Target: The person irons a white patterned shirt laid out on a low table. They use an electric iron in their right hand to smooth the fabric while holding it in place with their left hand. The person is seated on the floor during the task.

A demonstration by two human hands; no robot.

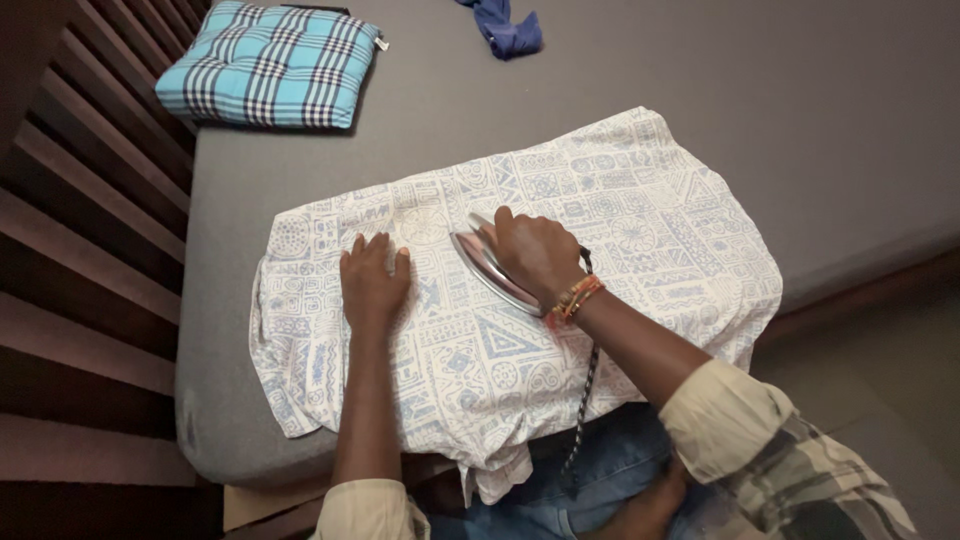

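A white cloth with blue geometric print (pixel 640 230) lies spread over the near edge of a grey mattress (pixel 800 120). My right hand (pixel 535 250) grips the handle of a metal clothes iron (pixel 482 262), which rests on the cloth with its tip pointing up and left. A beaded bracelet sits on that wrist. The iron's braided cord (pixel 585 395) runs down off the bed's edge. My left hand (pixel 372 282) lies flat on the cloth just left of the iron, fingers together, pressing the fabric.
A turquoise plaid cushion (pixel 270 65) sits at the mattress's far left corner. A crumpled dark blue cloth (pixel 505 28) lies at the far edge. Dark wooden slats (pixel 90 250) run along the left side. Floor shows at the lower right.
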